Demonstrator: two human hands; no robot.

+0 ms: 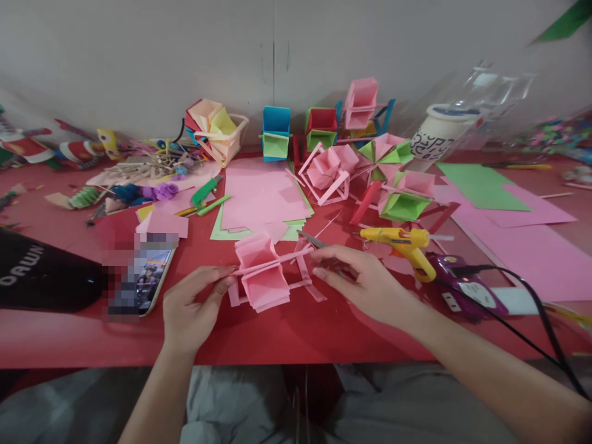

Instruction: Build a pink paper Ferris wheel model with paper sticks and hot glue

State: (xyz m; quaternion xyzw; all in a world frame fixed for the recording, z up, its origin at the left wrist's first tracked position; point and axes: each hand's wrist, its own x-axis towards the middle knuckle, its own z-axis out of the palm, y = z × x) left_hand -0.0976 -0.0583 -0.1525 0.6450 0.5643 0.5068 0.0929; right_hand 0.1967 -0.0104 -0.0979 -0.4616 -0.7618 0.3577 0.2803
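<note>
A pink folded-paper wheel (266,291) with a thin rolled-paper rod (296,254) through its middle sits between my hands, near the table's front edge. My left hand (197,305) pinches the rod's left end between thumb and fingers. Pink paper strip legs (305,274) form a stand beneath the wheel. In my right hand (370,277) are scissors (312,239), their dark blades pointing left, close to the rod's right end. The curled fingers hide part of the scissors' handles.
A yellow glue gun (402,240) lies right of my right hand, beside a purple power socket (465,287) with black cables. Left stand a phone (155,277) and a black bottle (46,271). Behind are pink sheets (261,191), several finished paper wheels (324,169) and a tilted cup (435,132).
</note>
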